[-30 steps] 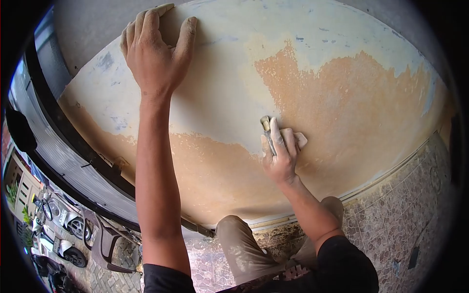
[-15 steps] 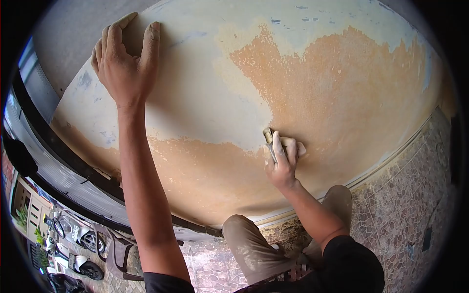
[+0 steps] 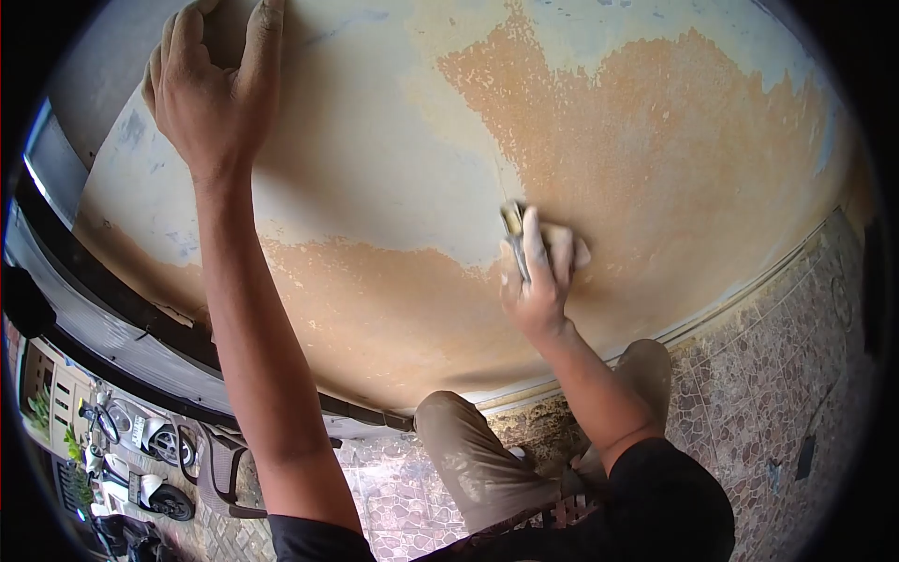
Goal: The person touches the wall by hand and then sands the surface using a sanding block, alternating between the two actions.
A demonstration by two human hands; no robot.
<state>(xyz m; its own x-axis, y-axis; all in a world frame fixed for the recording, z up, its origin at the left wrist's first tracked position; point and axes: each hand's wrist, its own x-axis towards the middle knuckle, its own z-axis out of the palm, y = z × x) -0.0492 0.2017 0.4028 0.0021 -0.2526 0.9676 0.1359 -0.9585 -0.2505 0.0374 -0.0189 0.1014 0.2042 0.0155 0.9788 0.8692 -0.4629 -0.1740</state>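
Observation:
A large curved panel (image 3: 375, 178) spreads before me, pale cream over its middle and patchy orange-tan (image 3: 637, 159) to the right and below. Flat on its upper left lies my left hand (image 3: 211, 108), thumb and fingers apart, holding nothing; some fingertips run off the top of the view. My right hand (image 3: 543, 272) is closed around a small scraper (image 3: 512, 220) with a metal-looking end. That end touches the panel or sits very near it, at the ragged border between cream and tan. The fingers hide most of the tool, and motion blurs it slightly.
A dark trim strip (image 3: 150, 318) runs along the panel's lower left. My knees (image 3: 468, 450) are bent below its bottom edge. Patterned paving (image 3: 749, 403) lies at the right. Parked motorbikes (image 3: 140, 487) and a brown chair (image 3: 220, 468) stand at the lower left.
My right hand has slid the scraper up the panel and slightly rightward along the border. The whole view has shifted a little; my left hand stays on the panel.

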